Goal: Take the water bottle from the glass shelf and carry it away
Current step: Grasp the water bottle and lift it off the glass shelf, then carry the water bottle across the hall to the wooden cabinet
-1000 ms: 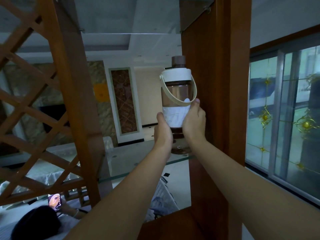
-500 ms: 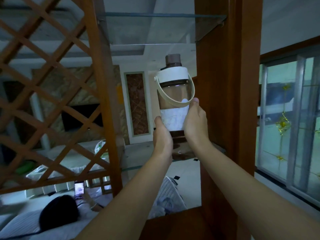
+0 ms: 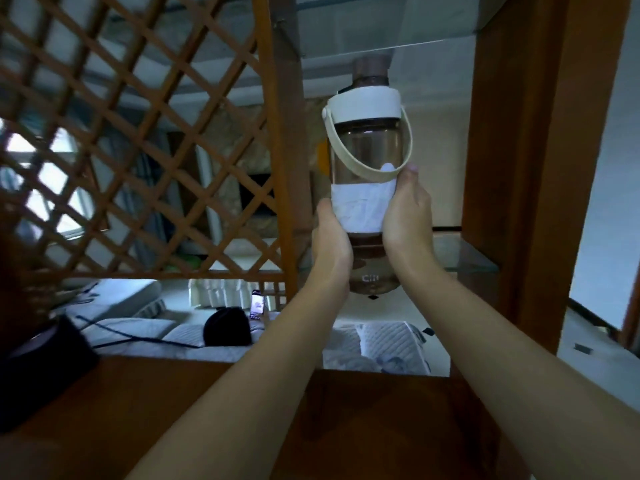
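A brown see-through water bottle point(image 3: 367, 150) with a white collar, a cream carry strap and a brown cap stands upright in mid-frame. White paper is wrapped around its middle. My left hand point(image 3: 330, 237) grips its left side and my right hand point(image 3: 408, 209) grips its right side. The bottle's base hangs in the air in front of the glass shelf point(image 3: 464, 258), which runs between two wooden posts. A second glass shelf point(image 3: 398, 26) sits just above the cap.
A wooden lattice screen point(image 3: 138, 133) fills the left. Thick wooden posts point(image 3: 519, 168) flank the shelf opening. A wooden ledge point(image 3: 346, 410) lies below my arms, with a dark round object point(image 3: 41, 365) at its left. Beyond, a person point(image 3: 227, 325) lies on a bed with a phone.
The view has swung left and down, so the lattice now fills more of the frame. Both hands keep the same grip, and the bottle has come closer to me, off the shelf.
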Motion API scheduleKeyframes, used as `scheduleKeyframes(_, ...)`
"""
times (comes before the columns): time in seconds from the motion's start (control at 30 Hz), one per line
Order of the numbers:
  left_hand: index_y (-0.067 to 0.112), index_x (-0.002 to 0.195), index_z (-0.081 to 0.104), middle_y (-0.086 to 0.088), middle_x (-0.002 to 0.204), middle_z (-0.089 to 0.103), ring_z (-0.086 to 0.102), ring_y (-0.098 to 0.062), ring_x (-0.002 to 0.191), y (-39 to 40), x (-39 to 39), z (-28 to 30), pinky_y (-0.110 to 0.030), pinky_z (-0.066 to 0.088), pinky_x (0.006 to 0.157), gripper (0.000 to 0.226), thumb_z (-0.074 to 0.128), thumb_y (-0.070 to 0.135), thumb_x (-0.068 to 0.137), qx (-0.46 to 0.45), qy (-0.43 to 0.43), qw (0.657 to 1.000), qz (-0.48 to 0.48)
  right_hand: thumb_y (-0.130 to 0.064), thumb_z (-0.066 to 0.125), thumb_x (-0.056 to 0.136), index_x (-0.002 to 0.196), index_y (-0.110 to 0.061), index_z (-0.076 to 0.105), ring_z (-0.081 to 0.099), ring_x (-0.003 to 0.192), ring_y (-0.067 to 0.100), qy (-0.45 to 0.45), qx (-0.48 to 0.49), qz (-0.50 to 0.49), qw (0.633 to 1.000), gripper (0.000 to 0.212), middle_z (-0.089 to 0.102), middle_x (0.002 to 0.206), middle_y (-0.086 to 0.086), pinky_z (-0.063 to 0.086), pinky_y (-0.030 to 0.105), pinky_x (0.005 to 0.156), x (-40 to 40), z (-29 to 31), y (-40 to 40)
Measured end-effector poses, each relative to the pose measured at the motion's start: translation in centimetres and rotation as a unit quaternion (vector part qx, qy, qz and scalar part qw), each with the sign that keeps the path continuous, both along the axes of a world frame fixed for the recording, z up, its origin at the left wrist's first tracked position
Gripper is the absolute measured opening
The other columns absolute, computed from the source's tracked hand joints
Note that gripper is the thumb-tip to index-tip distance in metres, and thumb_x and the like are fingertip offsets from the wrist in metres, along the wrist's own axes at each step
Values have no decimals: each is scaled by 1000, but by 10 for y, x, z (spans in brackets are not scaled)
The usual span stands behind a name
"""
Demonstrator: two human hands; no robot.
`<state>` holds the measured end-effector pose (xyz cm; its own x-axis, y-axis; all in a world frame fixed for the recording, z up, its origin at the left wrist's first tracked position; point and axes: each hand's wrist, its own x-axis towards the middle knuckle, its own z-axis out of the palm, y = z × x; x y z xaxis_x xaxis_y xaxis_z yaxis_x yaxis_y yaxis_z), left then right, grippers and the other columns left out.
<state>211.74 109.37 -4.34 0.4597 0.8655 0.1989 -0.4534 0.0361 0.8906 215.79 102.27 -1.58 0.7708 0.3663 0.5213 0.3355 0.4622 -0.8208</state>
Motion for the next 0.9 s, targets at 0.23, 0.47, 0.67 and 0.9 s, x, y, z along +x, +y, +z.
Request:
scheduleKeyframes(0.23,15,101,78,-12,97,76,70,-30,84,-25,-82,-9,-38,55,72,48,47,50,89,-3,-34,993,110,-43,32,104,116,-21,69,68,105,12,4,2,176,984,44,72,112,-4,52,29,90,-54,-4,-15)
scheduleKeyframes(0.47,16,107,76,-14,99,79,74,-37,92,-49,-206,-20,-48,60,83,59,40,59,89,-14,-26,970,241,-44,33,104,105,-24,70,70,98,6,-26,-31,328,944,43,74,101,-7,54,23,83,-142,-22,-15)
scheduleKeyframes(0.67,16,105,73,-9,94,79,76,-23,76,-73,-323,-21,-30,58,62,52,34,50,100,-20,-28,933,359,-56,28,101,142,-16,52,52,134,20,-77,-112,420,897,62,56,146,5,35,45,117,-228,-37,-14)
scheduleKeyframes(0.9,17,107,75,-12,107,77,70,-35,105,-94,-474,-39,-53,55,96,58,40,56,82,-15,-24,876,481,-58,23,100,150,-18,42,42,142,18,-106,-158,502,844,67,47,153,2,28,39,119,-347,-52,-18)
